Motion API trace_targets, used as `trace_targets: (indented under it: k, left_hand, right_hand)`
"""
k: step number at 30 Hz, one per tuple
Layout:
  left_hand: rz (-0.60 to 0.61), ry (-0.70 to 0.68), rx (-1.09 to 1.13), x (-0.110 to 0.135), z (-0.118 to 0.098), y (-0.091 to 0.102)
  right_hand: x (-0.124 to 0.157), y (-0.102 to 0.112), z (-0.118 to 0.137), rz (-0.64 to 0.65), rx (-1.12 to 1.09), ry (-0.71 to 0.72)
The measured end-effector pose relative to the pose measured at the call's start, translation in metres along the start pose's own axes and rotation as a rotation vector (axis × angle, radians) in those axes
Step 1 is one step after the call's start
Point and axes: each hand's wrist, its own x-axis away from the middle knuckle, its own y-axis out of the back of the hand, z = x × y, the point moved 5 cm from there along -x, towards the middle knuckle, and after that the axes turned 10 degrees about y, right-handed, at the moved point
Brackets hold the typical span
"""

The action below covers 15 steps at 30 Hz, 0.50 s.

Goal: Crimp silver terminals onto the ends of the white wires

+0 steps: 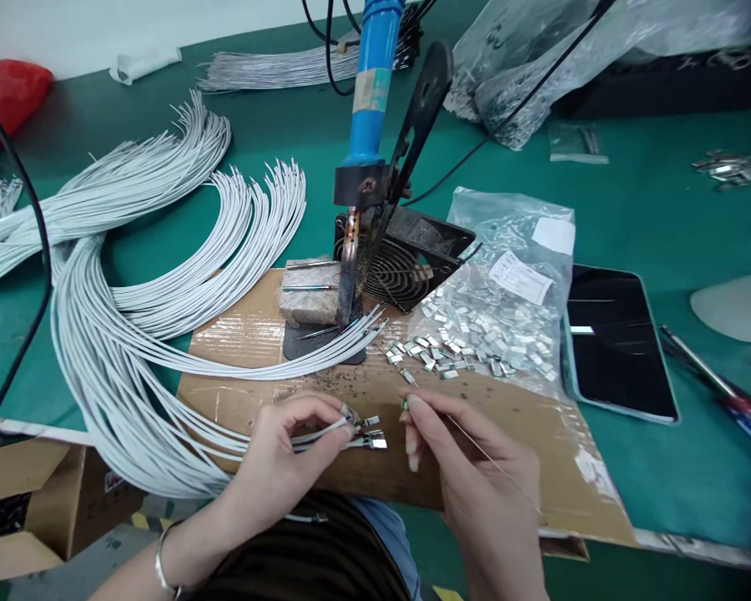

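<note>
My left hand [297, 442] is closed around the ends of several white cables [225, 430]. Small metal connectors [375, 440] on those cable ends stick out past its thumb. To the right, my right hand [460, 446] pinches a thin solder wire [485, 455] that trails back across the palm. A tiny green bit shows at its fingertips; I cannot make out what it belongs to. Above both hands, a blue-handled soldering iron [368, 92] stands tip down in a black holder. A pile of small connectors [438, 355] lies just beyond the right hand.
A plastic bag [513, 275] of connectors lies at the pile, with a phone [619, 342] to its right. A small fan [400, 259] sits behind the iron. Cardboard [538, 451] covers the bench front. Bundled white cables [131, 192] fill the left; an open box [56, 501] stands below.
</note>
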Motion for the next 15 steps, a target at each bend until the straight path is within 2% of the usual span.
trace_targets:
  k: [3, 6, 15]
  left_hand:
    - [-0.004, 0.062, 0.163, -0.004, 0.009, 0.005]
    - [0.002, 0.133, 0.219, -0.006, 0.011, 0.009]
    - [0.053, 0.152, 0.346, -0.005, -0.005, 0.014]
  right_hand:
    - [-0.001, -0.001, -0.003, 0.026, -0.058, -0.025]
    - [0.000, -0.004, -0.005, 0.043, -0.091, -0.054]
    - [0.004, -0.016, 0.003, 0.050, -0.116, -0.068]
